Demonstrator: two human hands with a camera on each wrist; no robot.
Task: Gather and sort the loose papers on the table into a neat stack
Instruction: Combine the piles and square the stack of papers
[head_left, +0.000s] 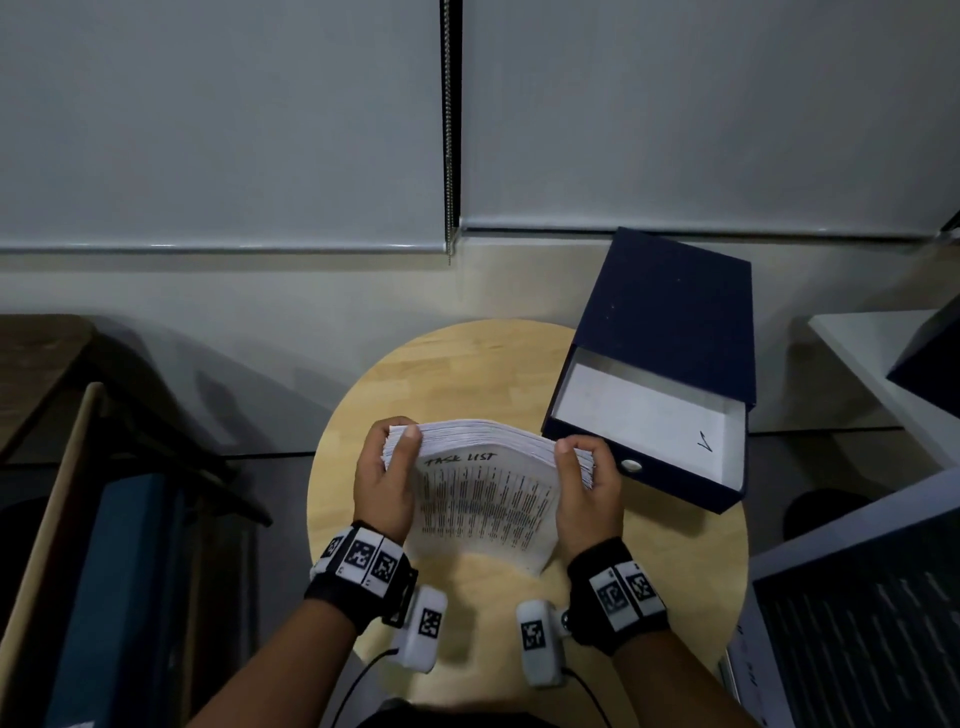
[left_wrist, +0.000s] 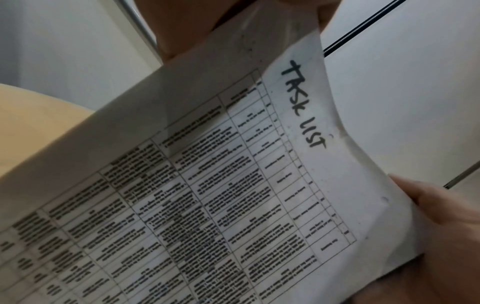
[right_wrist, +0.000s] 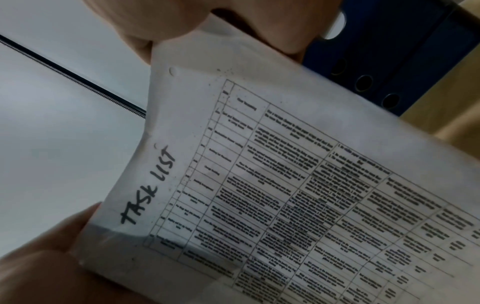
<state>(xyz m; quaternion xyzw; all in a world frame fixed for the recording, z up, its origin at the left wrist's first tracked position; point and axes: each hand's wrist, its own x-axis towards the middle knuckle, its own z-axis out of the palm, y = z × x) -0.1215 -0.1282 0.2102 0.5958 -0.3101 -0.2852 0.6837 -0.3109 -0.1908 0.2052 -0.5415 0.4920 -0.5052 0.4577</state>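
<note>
White printed sheets, a thick stack of paper (head_left: 488, 493) topped "TASK LIST", pinched at opposite side edges: left hand (head_left: 387, 480) and right hand (head_left: 587, 493) each curled round an edge, thumbs on top. Stack bows upward between them, long axis hand to hand, its near edge over the round pale wooden table (head_left: 363, 415). Open navy cardboard file box (head_left: 670, 332) lies just right of the stack, nearer the right hand.

A round, pale wooden table (head_left: 467, 364) bears an open dark-blue box file (head_left: 670, 322) at its far-right edge.
</note>
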